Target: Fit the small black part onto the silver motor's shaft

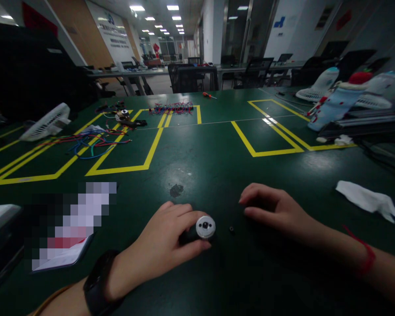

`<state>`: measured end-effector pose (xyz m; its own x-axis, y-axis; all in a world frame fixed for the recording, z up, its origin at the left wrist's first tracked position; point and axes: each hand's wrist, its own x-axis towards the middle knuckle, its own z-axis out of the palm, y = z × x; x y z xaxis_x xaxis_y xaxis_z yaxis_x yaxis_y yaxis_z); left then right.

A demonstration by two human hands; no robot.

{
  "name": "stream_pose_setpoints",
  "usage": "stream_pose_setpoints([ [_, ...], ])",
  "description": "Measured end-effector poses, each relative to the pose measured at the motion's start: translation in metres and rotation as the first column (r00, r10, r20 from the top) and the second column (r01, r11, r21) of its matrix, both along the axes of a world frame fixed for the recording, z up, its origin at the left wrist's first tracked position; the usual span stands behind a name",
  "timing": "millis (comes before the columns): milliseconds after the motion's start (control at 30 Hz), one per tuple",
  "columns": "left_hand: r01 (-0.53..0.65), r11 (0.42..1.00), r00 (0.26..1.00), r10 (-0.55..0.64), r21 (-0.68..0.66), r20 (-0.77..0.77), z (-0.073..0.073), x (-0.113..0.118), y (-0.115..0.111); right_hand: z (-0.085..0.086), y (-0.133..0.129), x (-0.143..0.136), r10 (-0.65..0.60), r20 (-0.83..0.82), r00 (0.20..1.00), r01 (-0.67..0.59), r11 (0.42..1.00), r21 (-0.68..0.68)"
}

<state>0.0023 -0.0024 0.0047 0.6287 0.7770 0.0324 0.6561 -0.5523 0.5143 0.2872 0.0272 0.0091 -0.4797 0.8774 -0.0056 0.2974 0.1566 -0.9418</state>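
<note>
My left hand (pixel 169 230) is wrapped around a dark cylinder with a silver round end face (pixel 206 227); that face points up toward me and has a few dark holes in it. The hand hides most of the cylinder's body. To the right of it, a tiny black ring-like part (pixel 231 229) lies on the green table (pixel 197 171). My right hand (pixel 276 208) rests on the table just beyond that part, not touching it. Its fingers are curved, with a gap between thumb and index finger and nothing visible in them.
A white tissue (pixel 368 199) lies at the right. A partly blurred-out phone-like slab (pixel 61 259) is at the left. Farther back are tangled wires (pixel 95 140), a wire bundle (pixel 173 108), a screwdriver (pixel 209 95), a white fan (pixel 48 123) and a blue bottle (pixel 335 105).
</note>
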Motion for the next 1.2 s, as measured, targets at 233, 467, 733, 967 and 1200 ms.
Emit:
stream_pose_setpoints([
  [233,0.0,1.0,1.0,0.0,0.007,-0.006,0.001,0.0,-0.001,0.004,-0.013,-0.006,0.168,0.396,0.903,-0.288,0.919,0.268],
  [467,-0.001,1.0,1.0,0.0,0.031,0.015,0.001,0.001,0.0,0.002,-0.011,-0.017,0.126,0.493,0.861,-0.358,0.839,0.41],
  [733,0.007,0.998,1.0,-0.007,0.056,0.014,0.0,0.002,0.0,0.038,-0.009,-0.05,0.112,0.342,0.933,-0.281,0.82,0.498],
  [967,-0.001,0.998,1.0,0.0,0.07,0.004,-0.001,0.002,-0.001,0.045,-0.013,-0.061,0.103,0.432,0.896,-0.353,0.755,0.552],
  [1200,-0.001,0.999,1.0,0.0,0.033,0.015,0.004,0.002,-0.001,0.036,-0.006,-0.035,0.055,0.192,0.98,-0.126,0.916,0.382],
])
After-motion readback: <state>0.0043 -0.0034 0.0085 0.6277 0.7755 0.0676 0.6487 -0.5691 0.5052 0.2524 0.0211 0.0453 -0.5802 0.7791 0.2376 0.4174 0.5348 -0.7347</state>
